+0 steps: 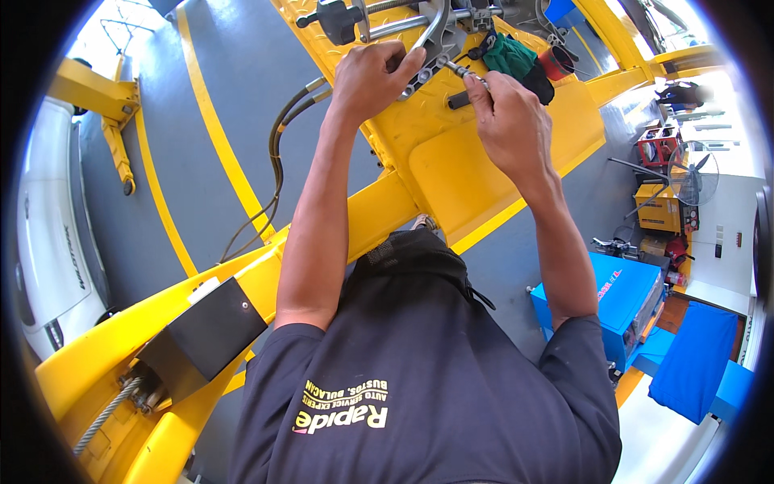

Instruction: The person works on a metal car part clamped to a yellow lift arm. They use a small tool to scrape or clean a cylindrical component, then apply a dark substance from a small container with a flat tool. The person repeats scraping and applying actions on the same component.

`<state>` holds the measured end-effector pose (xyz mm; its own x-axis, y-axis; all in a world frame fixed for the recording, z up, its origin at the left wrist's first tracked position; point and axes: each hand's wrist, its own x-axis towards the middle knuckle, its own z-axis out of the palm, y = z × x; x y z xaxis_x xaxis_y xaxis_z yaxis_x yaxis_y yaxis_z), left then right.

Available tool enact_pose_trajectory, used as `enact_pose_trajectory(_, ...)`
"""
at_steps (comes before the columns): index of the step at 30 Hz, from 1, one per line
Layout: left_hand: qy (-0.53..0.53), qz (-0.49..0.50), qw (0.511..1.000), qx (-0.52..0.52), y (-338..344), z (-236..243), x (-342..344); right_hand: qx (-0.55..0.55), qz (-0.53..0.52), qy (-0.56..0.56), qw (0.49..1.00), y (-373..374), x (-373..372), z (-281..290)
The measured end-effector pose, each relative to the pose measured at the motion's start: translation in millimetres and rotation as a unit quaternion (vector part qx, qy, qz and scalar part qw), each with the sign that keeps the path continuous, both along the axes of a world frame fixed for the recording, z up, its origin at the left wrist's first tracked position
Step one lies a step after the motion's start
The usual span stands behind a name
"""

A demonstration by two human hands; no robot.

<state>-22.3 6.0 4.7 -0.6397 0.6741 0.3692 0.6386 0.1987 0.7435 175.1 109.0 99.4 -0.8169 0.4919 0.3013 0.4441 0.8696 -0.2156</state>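
My left hand (pixel 371 81) grips a curved silver bar (pixel 431 32) over a grey metal assembly (pixel 447 44) on the yellow steel platform (pixel 447 165). My right hand (pixel 512 125) holds a silver socket tool (pixel 458 68), angled toward a bolt area on that assembly, just right of my left hand. A threaded rod and a smooth shaft (pixel 389 29) lie behind. A green cloth (pixel 509 56) and a red container (pixel 555 64) sit at the right of the assembly. A short black cylinder (pixel 458 101) is beside my right thumb.
Black hoses (pixel 278 153) hang left of the platform. A yellow beam with cable housing (pixel 201 327) runs at lower left. A white car (pixel 56 226) is far left; a blue tool cabinet (pixel 597 298), fan (pixel 692 173) and another person (pixel 677 95) are at right.
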Motion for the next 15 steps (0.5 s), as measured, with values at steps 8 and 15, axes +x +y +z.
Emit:
enact_pose_trajectory(8, 0.001, -0.001, 1.0, 0.0, -2, 2, 1, 0.041, 0.018, -0.003, 0.999, 7, -19, -15)
enact_pose_trajectory(15, 0.007, -0.002, 1.0, 0.001, -2, 0, 0, 0.143, 0.071, 0.017, 0.987, 11, -28, -26)
